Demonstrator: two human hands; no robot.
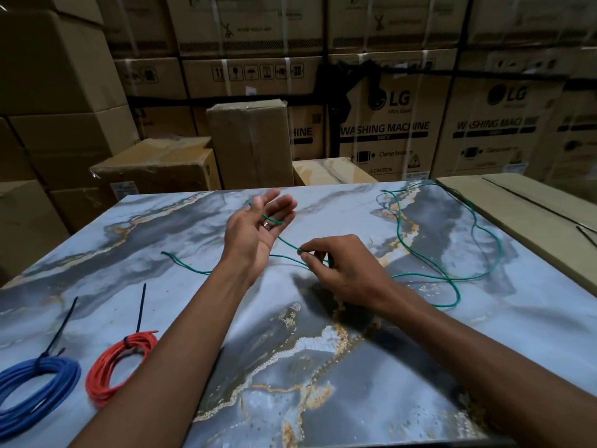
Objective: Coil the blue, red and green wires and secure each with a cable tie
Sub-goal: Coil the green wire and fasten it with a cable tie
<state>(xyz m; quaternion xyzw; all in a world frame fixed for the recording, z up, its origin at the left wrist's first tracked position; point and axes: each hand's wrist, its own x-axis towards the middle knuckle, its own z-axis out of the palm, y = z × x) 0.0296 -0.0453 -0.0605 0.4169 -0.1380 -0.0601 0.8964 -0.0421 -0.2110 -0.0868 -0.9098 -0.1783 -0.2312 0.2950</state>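
Note:
The green wire [471, 221] lies in loose loops over the right half of the marble-patterned table [323, 367]. One strand runs across the palm of my left hand [258, 224], which is raised, palm up, with straight fingers. My right hand [336, 263] pinches the same wire just right of the left wrist. The wire's free end [168, 253] trails to the left on the table. At the near left lie a blue coil [35, 392] and a red coil [119, 367], each bound with a dark cable tie.
A flat cardboard sheet [529, 215] lies at the table's right edge with a dark cable tie [586, 236] on it. Stacked cardboard boxes [248, 140] stand behind and to the left of the table.

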